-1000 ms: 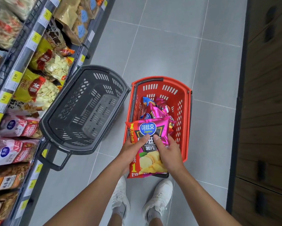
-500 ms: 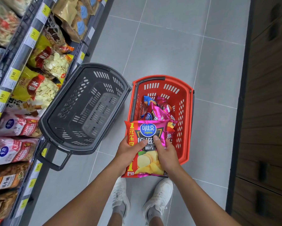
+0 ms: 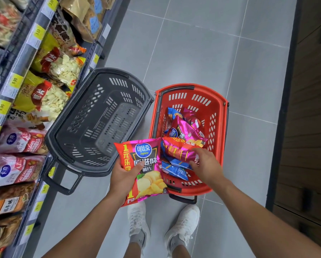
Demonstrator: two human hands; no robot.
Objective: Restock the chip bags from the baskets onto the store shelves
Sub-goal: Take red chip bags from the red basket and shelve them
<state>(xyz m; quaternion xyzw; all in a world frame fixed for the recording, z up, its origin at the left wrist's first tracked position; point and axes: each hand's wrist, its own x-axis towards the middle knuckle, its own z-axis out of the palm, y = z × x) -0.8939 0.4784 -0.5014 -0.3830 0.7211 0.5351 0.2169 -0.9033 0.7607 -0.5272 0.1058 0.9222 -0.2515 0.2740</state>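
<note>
Chip bag point(image 3: 150, 175), big pink-red one, is now in the left hand point(image 3: 124, 174) only. Half a second back both hands hold it over the red basket point(image 3: 189, 94). The right hand point(image 3: 206, 164) has let go and dropped to the basket. The bag has swung toward 9 o'clock and hangs over the gap between the red basket and the grey basket point(image 3: 92, 131), clear of the floor. Left hand grasps it at its 9 o'clock edge, thumb across the front, fingers hidden behind.

Right hand is on a second pink bag point(image 3: 176, 150) at the near end of the red basket. Fingers lie over the top and the thumb under the near end, so it reads as a grasp. The bag does not look lifted yet. Blue bags point(image 3: 174, 170) lie just under it. More bags point(image 3: 182, 127) sit toward 12 o'clock in the same basket.

Grey basket, at 9 o'clock of the red one and touching its rim, shows no bags. Shelves point(image 3: 12, 84) run along the 9 o'clock edge of the view with snack packs and yellow price tags.

Judgement: the person is loading up, one bag per hand, before turning to the shelves. Nothing from this batch is shelved yet. Red basket holds several bags, so the task is far from finished. Risk: the one-hand hold on the big bag is loose-looking and it may slip.
</note>
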